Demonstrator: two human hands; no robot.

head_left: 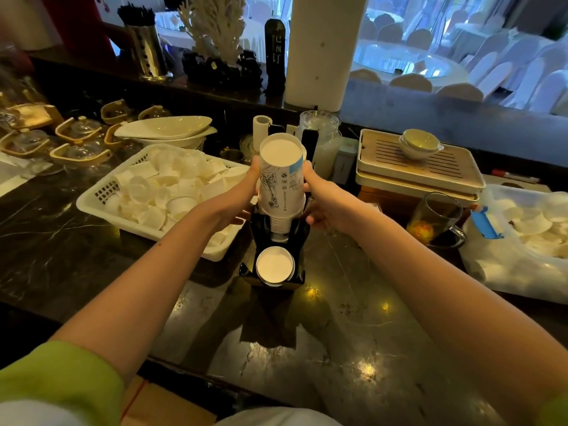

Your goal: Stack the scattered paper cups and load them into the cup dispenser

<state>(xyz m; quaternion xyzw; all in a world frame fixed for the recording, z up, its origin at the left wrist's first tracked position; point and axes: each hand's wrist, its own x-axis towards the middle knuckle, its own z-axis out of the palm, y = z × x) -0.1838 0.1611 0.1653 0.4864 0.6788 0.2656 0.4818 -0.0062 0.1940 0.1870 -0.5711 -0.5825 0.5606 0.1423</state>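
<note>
A stack of white printed paper cups point(281, 176) stands bottom-up in the black cup dispenser point(276, 241) at the middle of the dark marble counter. My left hand point(246, 192) grips the stack from the left and my right hand point(322, 201) from the right, both just above the dispenser's top. Nested cup rims point(279, 226) show where the stack enters the dispenser. A single cup mouth point(274, 265) sits in the dispenser's lower front opening.
A white plastic basket point(92, 204) full of small white cups lies to the left. A clear bin point(479, 262) with more white cups is at the right, with a glass mug of tea point(436, 219) beside it. A wooden tea tray point(421, 161) and glass teapots point(76, 133) stand behind.
</note>
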